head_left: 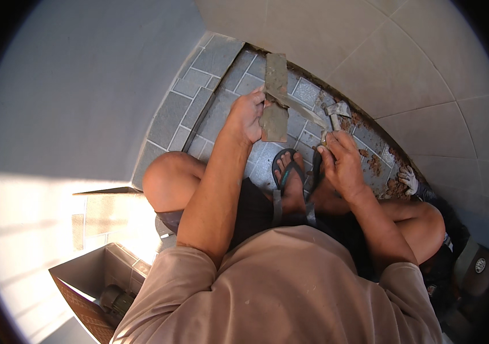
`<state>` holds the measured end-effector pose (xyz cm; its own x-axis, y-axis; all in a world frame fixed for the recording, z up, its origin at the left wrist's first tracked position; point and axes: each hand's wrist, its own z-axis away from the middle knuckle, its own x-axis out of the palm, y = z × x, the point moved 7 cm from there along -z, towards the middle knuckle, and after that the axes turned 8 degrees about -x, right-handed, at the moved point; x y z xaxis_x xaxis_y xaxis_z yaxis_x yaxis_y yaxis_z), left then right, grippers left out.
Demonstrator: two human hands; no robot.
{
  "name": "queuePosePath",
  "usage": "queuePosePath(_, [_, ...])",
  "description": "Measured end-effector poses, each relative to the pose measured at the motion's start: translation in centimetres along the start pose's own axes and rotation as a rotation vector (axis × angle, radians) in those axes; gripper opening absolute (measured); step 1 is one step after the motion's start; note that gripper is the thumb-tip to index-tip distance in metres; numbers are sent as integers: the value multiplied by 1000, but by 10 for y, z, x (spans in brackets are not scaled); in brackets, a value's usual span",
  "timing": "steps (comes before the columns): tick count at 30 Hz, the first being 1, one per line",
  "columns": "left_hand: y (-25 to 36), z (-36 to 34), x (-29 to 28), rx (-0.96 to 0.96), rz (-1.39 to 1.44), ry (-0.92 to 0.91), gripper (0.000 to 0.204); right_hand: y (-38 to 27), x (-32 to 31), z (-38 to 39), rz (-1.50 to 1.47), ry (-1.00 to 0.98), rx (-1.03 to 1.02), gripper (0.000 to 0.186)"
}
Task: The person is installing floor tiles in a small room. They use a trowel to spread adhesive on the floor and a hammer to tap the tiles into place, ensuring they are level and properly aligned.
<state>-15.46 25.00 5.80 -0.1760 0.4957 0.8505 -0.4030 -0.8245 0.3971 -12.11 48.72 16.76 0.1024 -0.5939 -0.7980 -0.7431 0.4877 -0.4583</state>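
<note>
My left hand [249, 114] holds a narrow tile strip [274, 129] upright in my view, its face coated with grey mortar and some reddish tile showing. My right hand [341, 163] grips the handle of a mortar-smeared putty knife or trowel [307, 113], whose flat blade reaches left onto the middle of the strip. A grey metal hammer [339, 110] lies on the patterned grey tiled floor [214, 143] just beyond my right hand. My feet in black flip-flops [290, 178] rest below both hands.
Tiled wall [405, 74] at right, plain wall [72, 86] at left, grey tile step [170, 109] along it. Debris [373, 160] lines the right floor edge, near a white-gloved hand [409, 180], apparently another person's. An open box [78, 286] with a dark object inside stands at lower left.
</note>
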Motion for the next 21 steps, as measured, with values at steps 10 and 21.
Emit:
queuePosePath(10, [24, 14, 11, 141, 8, 195, 41, 2, -36, 13, 51, -46, 11, 30])
queuePosePath(21, [24, 11, -7, 179, 337, 326, 43, -28, 12, 5, 105, -7, -66, 33])
